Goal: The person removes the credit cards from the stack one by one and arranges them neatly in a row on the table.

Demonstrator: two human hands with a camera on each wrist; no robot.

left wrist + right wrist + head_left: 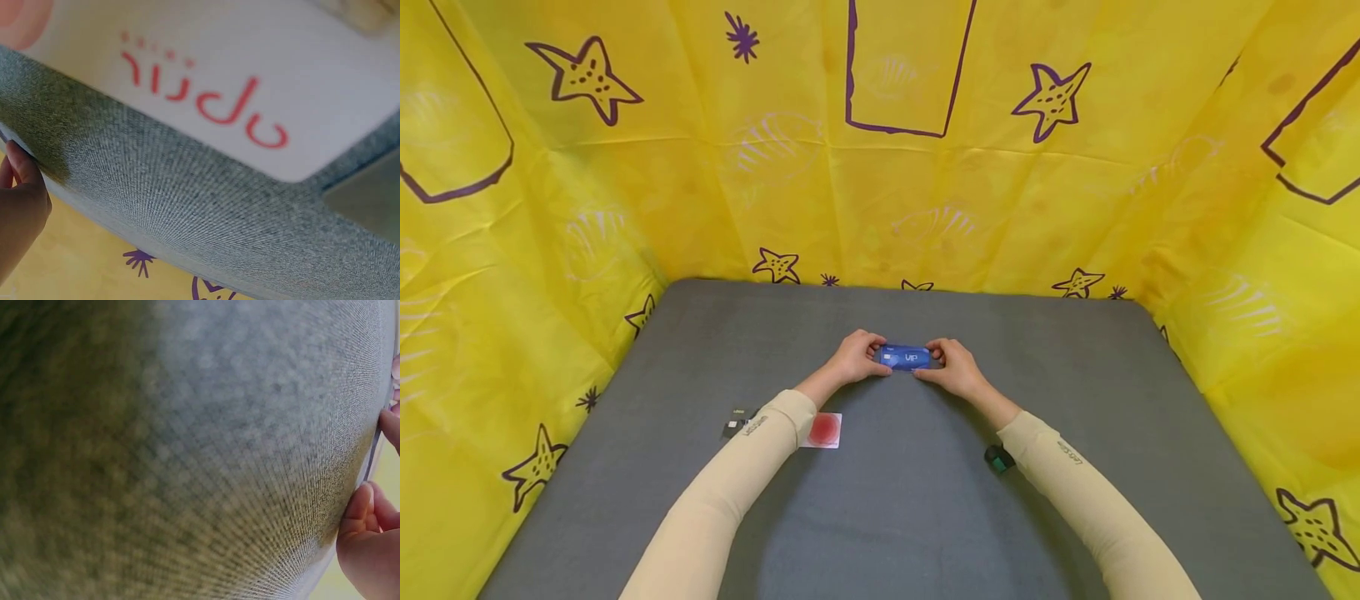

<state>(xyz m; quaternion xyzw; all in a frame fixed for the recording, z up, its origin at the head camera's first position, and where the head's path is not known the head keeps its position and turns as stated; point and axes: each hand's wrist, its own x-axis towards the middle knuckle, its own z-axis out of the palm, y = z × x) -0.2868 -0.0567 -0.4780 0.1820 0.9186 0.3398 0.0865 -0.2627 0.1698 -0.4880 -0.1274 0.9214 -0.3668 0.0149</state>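
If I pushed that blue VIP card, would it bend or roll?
The blue card looks flat, so it'd probably slide rather than roll. It seems thin, so likely light. Its edges look straight between left fingers and right fingers, so maybe it's stiff.

Near the far edge of the table (pixel 910 508), a VIP card (pixel 906 358) sits between your left grip (pixel 855 357) and your right grip (pixel 956 367). Nearer you and to the left, a second card (pixel 826 431) lies on the table, partly behind your left sleeve (pixel 722 492); at least one further card (pixel 734 425) shows on that sleeve's outer side. A small object (pixel 997 459) appears just inside your right sleeve (pixel 1090 500). Curtains (pixel 865 192) stand behind the table and along both sides.
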